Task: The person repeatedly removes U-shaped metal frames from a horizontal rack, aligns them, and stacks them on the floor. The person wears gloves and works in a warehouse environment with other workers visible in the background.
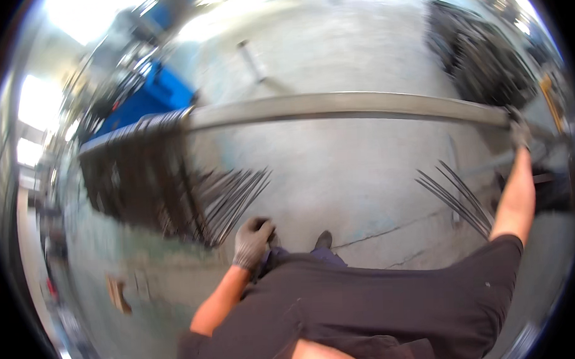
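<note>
My left hand [254, 239], in a grey work glove, is held low in front of my body with its fingers curled in; whatever may be in them is hidden. Just ahead of it and to its left, many dark bent metal rods [142, 178] hang closely packed from the left part of a long grey metal beam [348, 104]. Their lower ends fan out toward the middle. With the arm stretched far out, my gloved right hand [519, 133] is at the beam's right end, beside a small dark piece. Blur hides how its fingers lie.
More thin dark rods [456, 196] stick out below the beam at the right. Behind it stand a blue bin [148, 99] at left and a dark stack [479, 52] at right. A small stand [252, 60] is on the floor beyond; a brown block [118, 295] lies at lower left.
</note>
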A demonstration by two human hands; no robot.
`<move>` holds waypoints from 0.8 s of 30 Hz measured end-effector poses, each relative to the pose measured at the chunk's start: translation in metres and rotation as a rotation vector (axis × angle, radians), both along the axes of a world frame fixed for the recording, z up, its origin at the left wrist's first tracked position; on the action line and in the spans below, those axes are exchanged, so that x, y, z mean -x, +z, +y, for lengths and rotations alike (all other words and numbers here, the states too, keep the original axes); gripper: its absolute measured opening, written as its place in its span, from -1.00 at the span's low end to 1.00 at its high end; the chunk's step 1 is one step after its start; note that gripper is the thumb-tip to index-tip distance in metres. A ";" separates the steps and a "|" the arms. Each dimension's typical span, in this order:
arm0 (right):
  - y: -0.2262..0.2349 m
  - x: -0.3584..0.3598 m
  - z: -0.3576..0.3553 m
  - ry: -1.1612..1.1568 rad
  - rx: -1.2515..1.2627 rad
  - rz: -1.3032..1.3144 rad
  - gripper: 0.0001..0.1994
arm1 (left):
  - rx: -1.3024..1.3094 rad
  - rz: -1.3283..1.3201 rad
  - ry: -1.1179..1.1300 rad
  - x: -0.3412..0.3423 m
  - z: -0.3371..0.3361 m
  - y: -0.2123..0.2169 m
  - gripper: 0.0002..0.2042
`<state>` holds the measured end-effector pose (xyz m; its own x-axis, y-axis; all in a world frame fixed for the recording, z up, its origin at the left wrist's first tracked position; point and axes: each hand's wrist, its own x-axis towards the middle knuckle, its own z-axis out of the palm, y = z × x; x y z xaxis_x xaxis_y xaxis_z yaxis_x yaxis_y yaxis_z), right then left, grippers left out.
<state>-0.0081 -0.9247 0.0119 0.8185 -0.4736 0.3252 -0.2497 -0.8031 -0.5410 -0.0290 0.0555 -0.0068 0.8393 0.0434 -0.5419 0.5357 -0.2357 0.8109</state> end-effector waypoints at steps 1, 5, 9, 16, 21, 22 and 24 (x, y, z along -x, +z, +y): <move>0.043 0.004 -0.043 -0.012 -0.041 -0.065 -0.35 | 0.080 -0.011 0.012 -0.002 0.014 -0.012 -0.73; -0.004 -0.082 0.062 -0.637 0.256 0.220 -0.43 | -0.035 -0.231 0.150 0.022 0.031 0.002 -0.79; -0.046 -0.091 0.276 -0.431 0.360 -0.264 -0.51 | -0.177 -0.426 0.157 0.002 0.069 0.028 -0.86; -0.047 -0.057 0.846 0.366 -1.142 -0.250 -0.44 | -0.560 -1.063 0.029 -0.095 0.186 0.071 -0.85; -0.035 -0.054 1.001 0.568 -0.857 0.384 -0.27 | -0.711 -1.249 -0.029 -0.221 0.248 0.098 -0.85; -0.028 -0.051 1.013 0.572 -0.847 0.469 -0.26 | -0.763 -1.265 -0.062 -0.243 0.254 0.102 -0.85; -0.015 -0.044 1.025 0.565 -0.838 0.572 -0.27 | -0.904 -1.239 -0.152 -0.289 0.264 0.101 -0.84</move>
